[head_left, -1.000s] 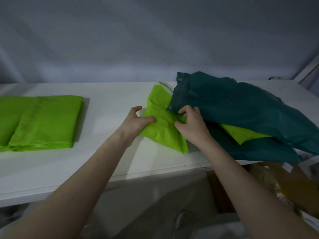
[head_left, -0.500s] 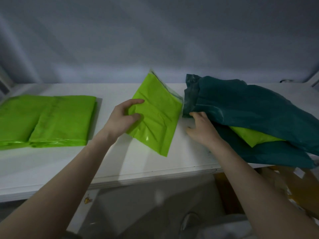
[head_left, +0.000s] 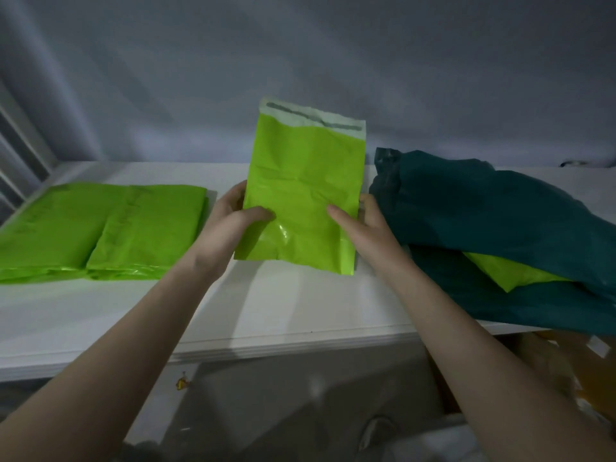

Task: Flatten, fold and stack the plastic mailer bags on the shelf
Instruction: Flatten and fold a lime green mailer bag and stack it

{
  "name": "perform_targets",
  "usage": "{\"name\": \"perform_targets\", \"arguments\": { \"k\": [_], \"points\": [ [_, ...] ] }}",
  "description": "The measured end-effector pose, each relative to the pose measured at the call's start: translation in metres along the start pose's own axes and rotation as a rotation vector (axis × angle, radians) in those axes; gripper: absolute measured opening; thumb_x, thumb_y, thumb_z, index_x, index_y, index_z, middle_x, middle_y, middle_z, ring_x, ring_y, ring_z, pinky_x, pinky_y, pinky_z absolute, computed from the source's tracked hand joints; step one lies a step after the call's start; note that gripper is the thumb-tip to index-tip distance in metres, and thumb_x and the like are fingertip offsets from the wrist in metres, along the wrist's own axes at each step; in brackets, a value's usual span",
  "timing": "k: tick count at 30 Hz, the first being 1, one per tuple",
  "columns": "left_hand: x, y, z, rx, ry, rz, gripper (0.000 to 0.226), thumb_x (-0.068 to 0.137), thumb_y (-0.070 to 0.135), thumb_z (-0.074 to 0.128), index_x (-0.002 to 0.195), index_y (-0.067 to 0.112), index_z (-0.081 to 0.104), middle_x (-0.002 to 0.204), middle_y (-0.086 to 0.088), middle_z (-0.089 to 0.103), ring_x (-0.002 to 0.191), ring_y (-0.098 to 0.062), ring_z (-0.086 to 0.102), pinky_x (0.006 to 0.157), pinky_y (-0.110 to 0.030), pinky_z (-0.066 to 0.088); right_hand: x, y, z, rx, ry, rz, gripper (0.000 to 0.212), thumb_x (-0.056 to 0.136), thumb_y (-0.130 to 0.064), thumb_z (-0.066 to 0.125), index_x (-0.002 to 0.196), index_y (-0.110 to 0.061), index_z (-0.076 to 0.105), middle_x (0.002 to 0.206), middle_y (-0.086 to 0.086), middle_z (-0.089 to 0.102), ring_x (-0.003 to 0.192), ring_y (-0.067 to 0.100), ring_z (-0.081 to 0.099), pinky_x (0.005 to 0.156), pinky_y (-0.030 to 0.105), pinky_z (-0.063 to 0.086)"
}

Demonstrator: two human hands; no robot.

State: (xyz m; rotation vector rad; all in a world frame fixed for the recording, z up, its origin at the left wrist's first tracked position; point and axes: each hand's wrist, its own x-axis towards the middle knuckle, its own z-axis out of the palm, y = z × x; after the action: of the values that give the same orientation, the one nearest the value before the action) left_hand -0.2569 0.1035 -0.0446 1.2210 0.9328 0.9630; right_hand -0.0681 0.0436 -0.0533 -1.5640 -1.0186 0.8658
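Note:
I hold a lime green mailer bag (head_left: 301, 181) upright above the white shelf (head_left: 293, 311), its pale adhesive flap at the top. My left hand (head_left: 230, 225) grips its left edge, thumb on the front and fingers behind. My right hand (head_left: 363, 228) grips its right edge the same way. A stack of folded lime green bags (head_left: 103, 228) lies on the shelf at the left. A loose pile of dark teal bags (head_left: 500, 221) with one lime green bag (head_left: 506, 271) tucked in it lies at the right.
A grey wall stands close behind the shelf. Below the shelf's front edge are cardboard boxes (head_left: 566, 368) at the right and dim floor clutter. Bare shelf surface lies between the green stack and the teal pile.
The green bag was pulled out from the teal pile and swung to the left. It now hangs upright, and my right hand has come off the pile to grip the bag's right edge.

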Motion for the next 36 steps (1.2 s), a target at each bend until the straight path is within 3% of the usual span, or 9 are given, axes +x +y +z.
{"name": "perform_targets", "arguments": {
  "k": [3, 7, 10, 14, 19, 22, 26, 30, 36],
  "points": [
    [-0.002, 0.001, -0.001, -0.025, 0.034, -0.054, 0.030, 0.083, 0.021, 0.063, 0.112, 0.015, 0.060, 0.103, -0.002, 0.070, 0.090, -0.017, 0.066, 0.077, -0.028, 0.052, 0.002, 0.000, 0.008, 0.056, 0.009, -0.042, 0.037, 0.082, -0.007, 0.068, 0.111, -0.016, 0.045, 0.096, -0.010, 0.060, 0.087, 0.004, 0.059, 0.084, 0.028, 0.050],
    [0.001, -0.010, -0.008, 0.196, 0.204, -0.023, 0.024, 0.091, 0.016, 0.057, 0.113, 0.015, 0.049, 0.098, -0.002, 0.062, 0.078, -0.008, 0.059, 0.066, -0.014, 0.050, 0.000, 0.003, 0.017, 0.058, -0.037, 0.006, 0.042, 0.078, 0.005, 0.067, 0.106, -0.017, 0.045, 0.093, -0.004, 0.062, 0.082, 0.011, 0.061, 0.079, 0.031, 0.052],
    [-0.003, -0.025, -0.016, 0.426, 0.266, -0.057, 0.037, 0.087, 0.015, 0.062, 0.113, 0.013, 0.037, 0.101, -0.016, 0.059, 0.087, -0.029, 0.062, 0.078, -0.034, 0.049, -0.004, 0.012, 0.026, -0.054, -0.046, 0.072, 0.045, 0.077, 0.001, 0.070, 0.105, -0.020, 0.044, 0.102, 0.005, 0.063, 0.090, 0.021, 0.062, 0.085, 0.036, 0.052],
    [-0.020, -0.040, -0.019, 1.028, 0.167, 0.028, 0.059, 0.089, 0.022, 0.057, 0.137, 0.004, 0.026, 0.114, -0.026, 0.057, 0.101, -0.042, 0.057, 0.081, -0.041, 0.042, -0.013, 0.018, 0.035, -0.291, -0.085, 0.136, 0.055, 0.076, -0.006, 0.071, 0.121, -0.014, 0.039, 0.106, 0.005, 0.058, 0.103, 0.024, 0.059, 0.085, 0.032, 0.047],
    [-0.024, -0.049, -0.029, 1.295, 0.141, 0.155, 0.046, 0.089, 0.025, 0.052, 0.126, -0.002, 0.045, 0.126, -0.025, 0.041, 0.110, -0.044, 0.046, 0.092, -0.049, 0.041, -0.025, 0.017, 0.039, -0.743, -0.061, 0.020, 0.062, 0.079, -0.016, 0.064, 0.130, -0.011, 0.030, 0.115, 0.013, 0.047, 0.112, 0.032, 0.048, 0.087, 0.034, 0.041],
    [-0.027, -0.049, -0.026, 1.313, 0.115, 0.288, 0.052, 0.083, 0.032, 0.029, 0.111, -0.001, 0.057, 0.116, -0.025, 0.051, 0.100, -0.042, 0.051, 0.085, -0.049, 0.048, -0.031, 0.019, 0.044, -1.015, 0.019, -0.195, 0.049, 0.082, -0.022, 0.058, 0.126, -0.006, 0.044, 0.122, 0.015, 0.043, 0.116, 0.035, 0.039, 0.094, 0.039, 0.039],
    [-0.039, -0.055, -0.012, 1.317, -0.065, 0.337, 0.057, 0.085, 0.035, 0.020, 0.114, 0.004, 0.058, 0.113, -0.016, 0.057, 0.100, -0.035, 0.054, 0.087, -0.045, 0.047, -0.038, 0.025, 0.061, -0.995, -0.025, -0.469, 0.042, 0.085, -0.030, 0.037, 0.106, -0.003, 0.061, 0.106, 0.016, 0.058, 0.100, 0.034, 0.055, 0.080, 0.043, 0.051],
    [-0.041, -0.076, -0.014, 1.363, -0.251, 0.309, 0.056, 0.092, 0.031, 0.018, 0.124, 0.001, 0.053, 0.123, -0.016, 0.056, 0.110, -0.034, 0.054, 0.097, -0.042, 0.044, -0.047, 0.039, 0.070, -1.115, -0.277, -0.468, 0.067, 0.086, -0.040, 0.009, 0.133, -0.008, 0.046, 0.133, 0.007, 0.049, 0.121, 0.025, 0.045, 0.099, 0.041, 0.040],
    [-0.043, -0.071, -0.011, 1.388, -0.155, 0.321, 0.069, 0.079, 0.044, 0.016, 0.132, 0.013, 0.049, 0.135, -0.006, 0.052, 0.122, -0.025, 0.050, 0.100, -0.036, 0.039, -0.045, 0.046, 0.067, -1.154, -0.278, -0.425, 0.069, 0.085, -0.046, 0.010, 0.142, -0.016, 0.035, 0.145, -0.001, 0.038, 0.134, 0.019, 0.033, 0.108, 0.039, 0.031]
  ]
}}
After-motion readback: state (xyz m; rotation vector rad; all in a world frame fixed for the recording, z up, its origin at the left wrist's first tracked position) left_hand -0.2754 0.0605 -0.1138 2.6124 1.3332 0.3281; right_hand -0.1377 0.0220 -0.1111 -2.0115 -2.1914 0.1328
